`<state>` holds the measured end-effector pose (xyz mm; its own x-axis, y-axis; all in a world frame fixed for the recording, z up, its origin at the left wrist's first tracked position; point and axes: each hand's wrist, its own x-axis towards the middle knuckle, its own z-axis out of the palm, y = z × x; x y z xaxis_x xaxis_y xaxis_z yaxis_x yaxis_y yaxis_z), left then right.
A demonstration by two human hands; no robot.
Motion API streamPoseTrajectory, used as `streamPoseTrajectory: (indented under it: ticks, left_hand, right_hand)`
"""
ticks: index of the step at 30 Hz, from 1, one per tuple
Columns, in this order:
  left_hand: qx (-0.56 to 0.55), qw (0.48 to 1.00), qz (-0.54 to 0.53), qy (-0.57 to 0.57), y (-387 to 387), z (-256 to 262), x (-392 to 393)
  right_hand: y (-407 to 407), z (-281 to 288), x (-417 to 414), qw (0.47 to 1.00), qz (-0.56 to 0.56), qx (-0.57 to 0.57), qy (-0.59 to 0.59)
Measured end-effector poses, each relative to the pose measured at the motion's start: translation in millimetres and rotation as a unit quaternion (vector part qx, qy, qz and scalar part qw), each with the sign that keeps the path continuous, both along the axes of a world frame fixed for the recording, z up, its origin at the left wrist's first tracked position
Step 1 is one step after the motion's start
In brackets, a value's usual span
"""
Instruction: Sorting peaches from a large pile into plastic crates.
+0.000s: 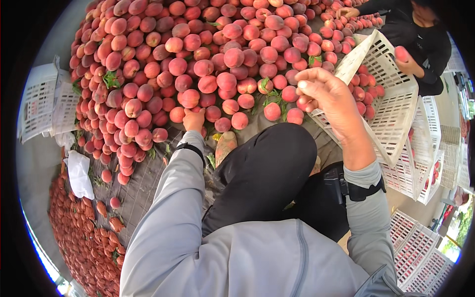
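Observation:
My left hand (194,120) reaches down to the near edge of a big heap of peaches (233,57). Its fingers and thumb lie on either side of a peach (196,110), which is partly hidden. Raised over the right side of the heap, my right hand (332,102) has loosely bent fingers, and I see nothing in it. A peach (295,116) lies on the ground sheet just below that hand. Right beside it, a white slatted plastic crate (399,105) leans at a tilt, with several peaches (365,89) inside.
Another person (415,41) at the upper right holds a peach (401,54). More crates (402,174) stand at right, and others (42,98) at left. Reddish-brown wrapped pieces (81,237) cover the lower left, near a white plastic bag (79,176). My shoe (225,146) touches the heap's edge.

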<state>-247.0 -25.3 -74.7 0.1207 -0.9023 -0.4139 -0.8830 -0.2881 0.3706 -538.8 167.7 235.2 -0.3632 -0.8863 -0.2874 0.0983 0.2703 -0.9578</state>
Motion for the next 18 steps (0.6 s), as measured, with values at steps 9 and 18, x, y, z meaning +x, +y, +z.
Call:
streamPoseTrajectory:
  ticks: [9, 18]
  left_hand:
    - [-0.186, 0.951, -0.062, 0.238, 34.2, 45.7, 17.4]
    - [-0.266, 0.760, -0.346, 0.481, 64.0, 253.1, -101.2]
  right_hand:
    - [-14.7, -5.4, 3.0, 1.000, 0.021, 0.008, 0.004]
    - [-19.5, -12.0, 13.4, 0.995, 0.056, -0.008, -0.081]
